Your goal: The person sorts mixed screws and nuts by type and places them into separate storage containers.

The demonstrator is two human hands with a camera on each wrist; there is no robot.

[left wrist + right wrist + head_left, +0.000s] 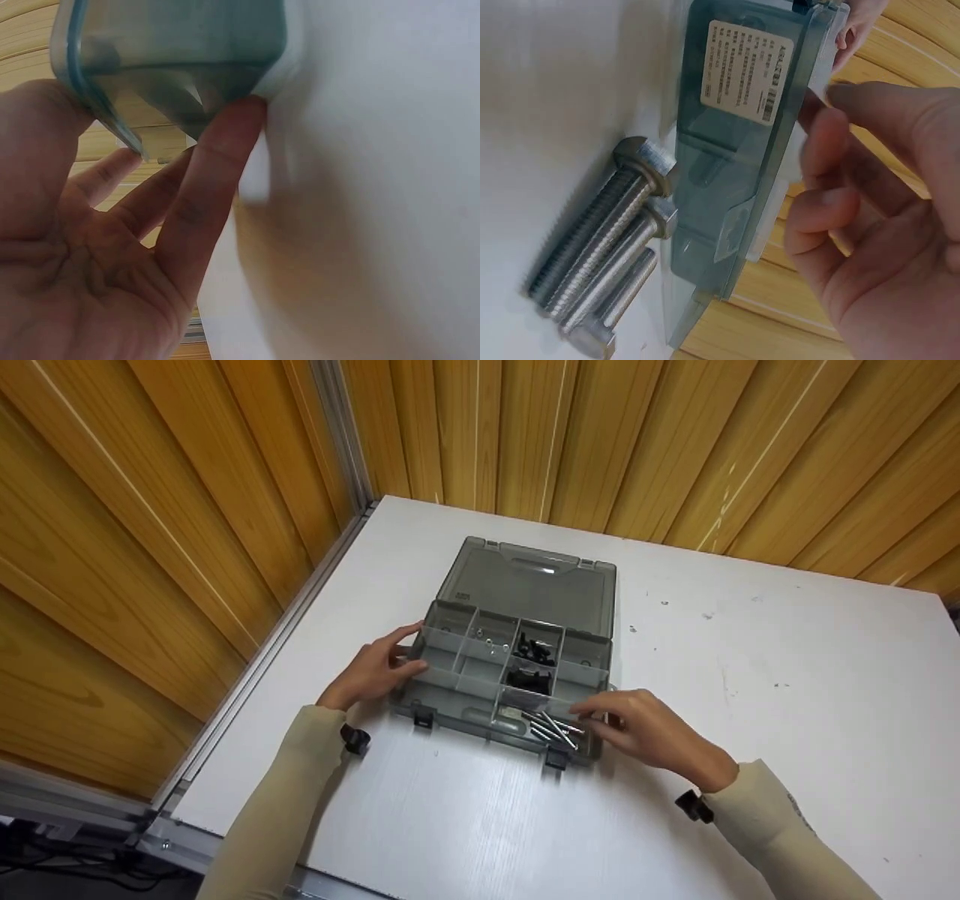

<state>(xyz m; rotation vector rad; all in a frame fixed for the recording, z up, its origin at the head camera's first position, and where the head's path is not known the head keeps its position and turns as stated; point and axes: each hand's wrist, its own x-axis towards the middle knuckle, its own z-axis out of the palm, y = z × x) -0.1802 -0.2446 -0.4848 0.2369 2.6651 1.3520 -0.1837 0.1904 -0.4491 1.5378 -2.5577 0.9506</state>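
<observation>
A translucent grey storage box (487,688) stands with its lid (540,589) folded back. My left hand (373,669) grips its left side, the thumb at the rim and a finger under the corner (172,37). On the opposite side, my right hand (637,725) has curled fingers pinching at the rim near the front right. Metal bolts (553,729) show at the box's front right in the head view; the right wrist view has these bolts (607,247) on a white surface beside the box's labelled face (742,71). Black pieces (530,681) and small metal nuts (489,643) lie in compartments.
The box rests over a white table (465,810) with a metal edge (255,652) along its left. Wood-patterned walls (600,442) stand behind and to the left. Two black latches (424,716) hang at the box's front. Cables (90,862) lie below the table at lower left.
</observation>
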